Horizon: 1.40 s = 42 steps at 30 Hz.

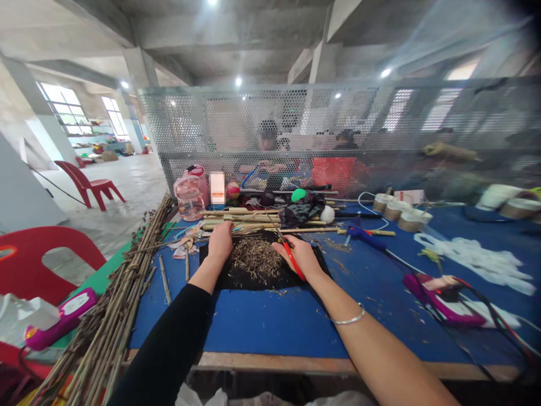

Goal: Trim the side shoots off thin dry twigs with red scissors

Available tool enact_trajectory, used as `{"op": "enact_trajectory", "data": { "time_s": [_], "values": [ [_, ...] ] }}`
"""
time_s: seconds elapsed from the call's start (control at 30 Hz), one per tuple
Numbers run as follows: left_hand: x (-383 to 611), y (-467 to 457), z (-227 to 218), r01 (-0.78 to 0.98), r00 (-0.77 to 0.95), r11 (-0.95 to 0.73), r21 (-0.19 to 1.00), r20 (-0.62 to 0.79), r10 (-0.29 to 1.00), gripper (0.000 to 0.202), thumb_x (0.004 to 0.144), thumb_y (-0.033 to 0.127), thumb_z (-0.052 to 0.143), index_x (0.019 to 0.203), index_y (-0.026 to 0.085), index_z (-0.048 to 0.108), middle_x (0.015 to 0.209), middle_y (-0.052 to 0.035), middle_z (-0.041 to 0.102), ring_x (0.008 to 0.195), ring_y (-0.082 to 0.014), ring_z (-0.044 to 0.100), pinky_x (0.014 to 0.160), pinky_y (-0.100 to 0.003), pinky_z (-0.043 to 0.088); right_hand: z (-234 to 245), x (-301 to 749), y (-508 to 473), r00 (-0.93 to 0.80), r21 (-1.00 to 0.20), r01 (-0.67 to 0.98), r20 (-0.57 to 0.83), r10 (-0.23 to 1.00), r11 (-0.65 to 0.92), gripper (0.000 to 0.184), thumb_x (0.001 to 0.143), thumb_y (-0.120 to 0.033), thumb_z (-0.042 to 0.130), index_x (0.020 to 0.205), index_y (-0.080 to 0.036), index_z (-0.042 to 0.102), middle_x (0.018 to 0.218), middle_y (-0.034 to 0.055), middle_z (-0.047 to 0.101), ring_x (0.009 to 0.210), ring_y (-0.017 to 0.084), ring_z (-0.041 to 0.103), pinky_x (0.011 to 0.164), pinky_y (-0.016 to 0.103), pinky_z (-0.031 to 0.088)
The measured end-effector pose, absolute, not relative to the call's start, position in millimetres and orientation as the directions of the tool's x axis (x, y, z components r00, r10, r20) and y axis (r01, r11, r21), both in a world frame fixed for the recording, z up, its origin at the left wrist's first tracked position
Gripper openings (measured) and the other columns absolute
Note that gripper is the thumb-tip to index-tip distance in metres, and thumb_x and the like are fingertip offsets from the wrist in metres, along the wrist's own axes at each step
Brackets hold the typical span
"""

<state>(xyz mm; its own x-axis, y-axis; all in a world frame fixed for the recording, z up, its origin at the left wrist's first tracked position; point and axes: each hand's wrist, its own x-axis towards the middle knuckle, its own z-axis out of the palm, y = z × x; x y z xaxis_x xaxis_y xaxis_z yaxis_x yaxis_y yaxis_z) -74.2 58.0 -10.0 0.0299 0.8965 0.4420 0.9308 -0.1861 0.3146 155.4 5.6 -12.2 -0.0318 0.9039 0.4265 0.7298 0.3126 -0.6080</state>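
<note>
Across the blue worktop (262,327): scissors (293,259) beside a brown heap (256,260)

Nearest, a bangle (350,321) circles the right forearm (376,344). The grip of the right hand (306,257) is closed round the red-handled scissors, at the heap's right edge. Black cloth (240,283) lies under the heap. The left hand (220,242) curls at its left; what that grip holds, if anything, I cannot tell. Beyond lie poles (249,211), then a mesh screen (236,113) with a person (275,168) behind it
</note>
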Motion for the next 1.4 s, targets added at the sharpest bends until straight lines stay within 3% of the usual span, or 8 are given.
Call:
{"op": "enact_trajectory", "data": {
  "time_s": [0.13, 0.27, 0.4, 0.53, 0.77, 0.93, 1.17, 1.4],
  "values": [
    [-75, 48, 4, 0.842, -0.017, -0.303, 0.446, 0.584, 0.812, 0.034, 0.089, 0.022, 0.031, 0.114, 0.019, 0.054, 0.11, -0.0087, 0.06, 0.104, -0.0191, 0.053, 0.091, -0.028, 0.037, -10, 152, 3, -0.015, -0.628, 0.714, 0.428, 0.904, 0.31, 0.037, 0.074, -0.048, 0.054, 0.094, -0.018, 0.064, 0.076, 0.0057, 0.068, 0.066, 0.018, 0.061, 0.065, 0.026, 0.043],
    [-75, 44, 18, 0.578, -0.322, -0.343, 0.74, 0.593, 0.738, 0.027, 0.086, 0.031, 0.04, 0.103, 0.017, 0.055, 0.103, -0.0094, 0.062, 0.097, -0.017, 0.057, 0.088, -0.029, 0.041, -8, 147, 1, -0.004, -0.667, 0.659, 0.459, 0.888, 0.348, 0.04, 0.074, -0.048, 0.055, 0.098, -0.016, 0.063, 0.08, 0.0072, 0.068, 0.069, 0.019, 0.06, 0.066, 0.026, 0.045],
    [-55, 37, 22, -0.075, -0.37, -0.392, 0.917, 0.34, 0.865, 0.023, 0.079, 0.03, 0.05, 0.096, 0.015, 0.048, 0.085, -0.0067, 0.065, 0.077, -0.0131, 0.063, 0.073, -0.027, 0.048, -5, 141, -3, 0.022, -0.745, 0.534, 0.485, 0.874, 0.4, 0.043, 0.074, -0.048, 0.054, 0.099, -0.013, 0.059, 0.071, 0.0051, 0.063, 0.062, 0.016, 0.056, 0.063, 0.026, 0.044],
    [-21, 16, 13, -0.376, -0.027, -0.069, 0.924, 0.064, 0.998, 0.029, 0.066, 0.027, 0.066, 0.084, 0.016, 0.047, 0.079, -0.0049, 0.065, 0.064, -0.0107, 0.062, 0.063, -0.024, 0.048, -5, 132, -6, -0.032, -0.867, 0.321, 0.392, 0.919, 0.381, 0.038, 0.075, -0.047, 0.052, 0.096, -0.015, 0.055, 0.059, -0.001, 0.054, 0.049, 0.011, 0.046, 0.05, 0.023, 0.041],
    [0, -5, 3, -0.411, 0.16, 0.048, 0.91, 0.02, 0.987, 0.029, 0.062, 0.025, 0.069, 0.079, 0.016, 0.047, 0.072, -0.002, 0.065, 0.061, -0.0101, 0.061, 0.065, -0.026, 0.05, -5, 122, -10, -0.092, -0.932, 0.156, 0.317, 0.944, 0.328, 0.024, 0.072, -0.036, 0.052, 0.087, -0.017, 0.051, 0.059, -0.0039, 0.05, 0.046, 0.008, 0.04, 0.044, 0.02, 0.035],
    [-12, 3, 5, -0.308, 0.007, 0.015, 0.951, -0.014, 1.0, 0.022, 0.077, 0.035, 0.055, 0.085, 0.015, 0.052, 0.077, -0.0043, 0.065, 0.059, -0.008, 0.059, 0.049, -0.016, 0.045, -4, 121, -11, -0.158, -0.928, 0.178, 0.3, 0.941, 0.327, 0.023, 0.071, -0.031, 0.052, 0.089, -0.018, 0.05, 0.054, -0.0061, 0.047, 0.044, 0.008, 0.039, 0.044, 0.021, 0.034],
    [-21, 13, 4, -0.212, -0.011, 0.037, 0.977, -0.04, 0.999, 0.014, 0.079, 0.027, 0.052, 0.081, 0.013, 0.053, 0.071, -0.0053, 0.065, 0.054, -0.0076, 0.057, 0.051, -0.018, 0.046, -9, 120, -7, -0.117, -0.933, 0.17, 0.3, 0.947, 0.317, 0.028, 0.066, -0.028, 0.052, 0.092, -0.019, 0.047, 0.052, -0.0079, 0.044, 0.042, 0.008, 0.038, 0.044, 0.021, 0.033],
    [-25, 13, -7, 0.214, 0.109, -0.162, 0.963, 0.141, 0.984, 0.021, 0.082, 0.03, 0.042, 0.09, 0.017, 0.057, 0.073, -0.0048, 0.066, 0.067, -0.0151, 0.062, 0.06, -0.024, 0.046, -3, 124, -4, -0.05, -0.973, -0.114, 0.206, 0.977, 0.2, 0.033, 0.064, -0.029, 0.053, 0.095, -0.022, 0.043, 0.044, -0.012, 0.033, 0.034, 0.008, 0.03, 0.037, 0.022, 0.024]
  ]
}}
